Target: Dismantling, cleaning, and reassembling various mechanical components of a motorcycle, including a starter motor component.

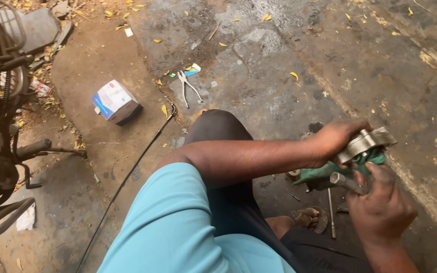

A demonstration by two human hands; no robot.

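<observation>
**A:** The metal part [366, 141], grey and blocky with a rounded flange, is sitting up in my left hand [336, 139], out past my knee, above the concrete floor [279, 76]. My fingers are wrapping round its near side and gripping it firmly.

**B:** And your other hand?

**A:** My right hand [380, 202] is closing around a metal tool [345, 182], a short steel shaft, with its end pointing up towards the underside of the part. A green rag [324, 172] is bunching just beneath, touching both.

**B:** How far along are you looking?

**A:** I'm judging it as mid-job: the part is off the motorcycle [1, 126] at my left and I'm working on it by hand, so nothing is going back together yet. How clean it is inside, I can't tell.

**B:** What else is lying around?

**A:** Pliers [187, 86] are resting well ahead of me, a small white-and-blue box [115, 101] is sitting further left, and a black cable [127, 177] is trailing across the floor between them.
</observation>
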